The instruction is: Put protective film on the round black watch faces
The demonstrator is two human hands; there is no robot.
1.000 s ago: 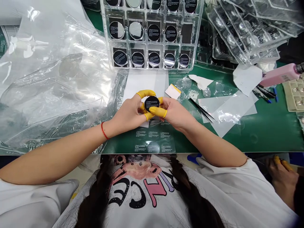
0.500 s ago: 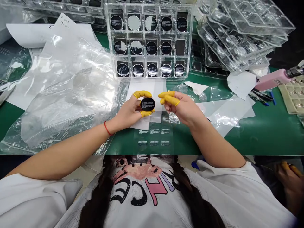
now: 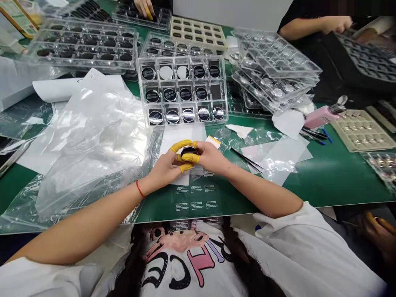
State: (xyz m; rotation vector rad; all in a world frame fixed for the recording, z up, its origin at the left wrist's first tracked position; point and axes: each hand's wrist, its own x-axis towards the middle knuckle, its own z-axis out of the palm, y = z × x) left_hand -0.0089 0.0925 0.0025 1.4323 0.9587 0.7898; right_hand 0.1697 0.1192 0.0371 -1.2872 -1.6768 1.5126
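Between my two hands is a round black disc (image 3: pixel 189 152), tilted and partly covered by fingers. My left hand (image 3: pixel 168 165), in yellow finger cots and with a red string at the wrist, is closed round its left side. My right hand (image 3: pixel 208 158) grips the right side, a yellow-covered thumb lying across the front. Below them lies a clear sheet (image 3: pixel 192 200) printed with small white text blocks, and behind them white paper (image 3: pixel 170 138). A clear tray (image 3: pixel 225 108) of similar discs stands just beyond; one compartment at its right holds no disc.
Crumpled clear plastic (image 3: pixel 93 152) spreads at the left. Black tweezers (image 3: pixel 247 160) lie right of my hands. Stacked clear trays (image 3: pixel 275 70), a pink bottle (image 3: pixel 320 116) and a cream tray (image 3: pixel 365 132) are farther right. Other people's hands work at the back.
My right hand has come in from the right and now grips the disc, which has tilted. The view has lifted and shows more of the table's far side.
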